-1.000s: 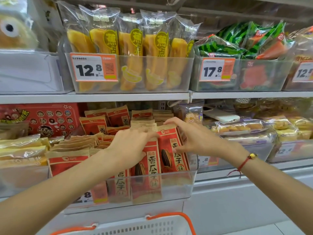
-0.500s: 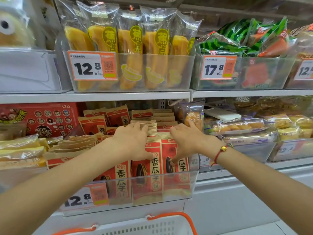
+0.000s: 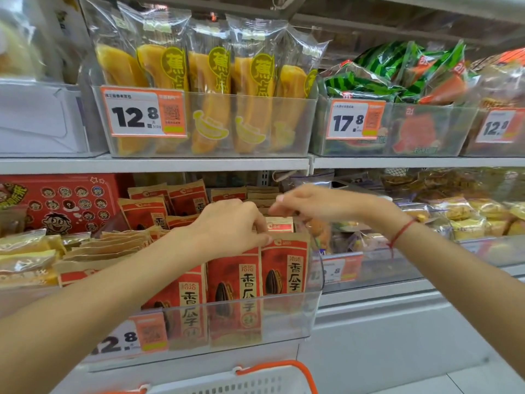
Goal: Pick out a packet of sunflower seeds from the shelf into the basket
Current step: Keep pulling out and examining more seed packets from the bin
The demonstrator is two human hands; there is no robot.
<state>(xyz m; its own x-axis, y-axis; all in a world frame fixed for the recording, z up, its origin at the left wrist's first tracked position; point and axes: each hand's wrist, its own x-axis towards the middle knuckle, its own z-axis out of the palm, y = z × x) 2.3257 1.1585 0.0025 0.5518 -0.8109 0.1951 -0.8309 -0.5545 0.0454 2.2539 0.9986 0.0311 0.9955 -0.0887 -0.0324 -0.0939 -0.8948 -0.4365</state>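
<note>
Pinching the top edge of a front sunflower seed packet in the clear shelf bin: left hand. Right hand blurred, grip unclear. Basket cut off below.

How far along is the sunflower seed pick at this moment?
Done: both hands have reached the clear bin of sunflower seed packets. In hand: the left hand pinches a front packet's top edge; the right hand hovers above. Left: lifting one out and into the basket, which shows no packet.
</note>
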